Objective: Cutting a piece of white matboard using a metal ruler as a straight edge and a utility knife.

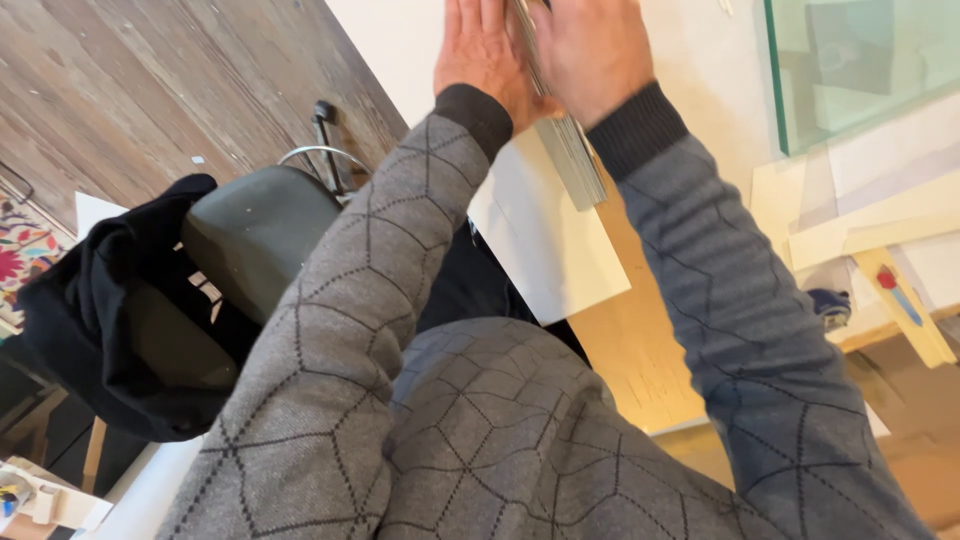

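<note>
Both palms press flat on a stack of thin grey sheets (570, 150): left hand (480, 55) and right hand (590, 50) sandwich it, fingers extended, fingertips out of frame. The stack's edges look nearly squared, its lower end poking out below the wrists over a white sheet (545, 240); nothing set down yet.

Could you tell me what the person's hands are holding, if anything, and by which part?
A stack of thin grey sheets stands on edge, pressed between the left hand and right hand, palms flat against its two broad faces near the upper end.
</note>
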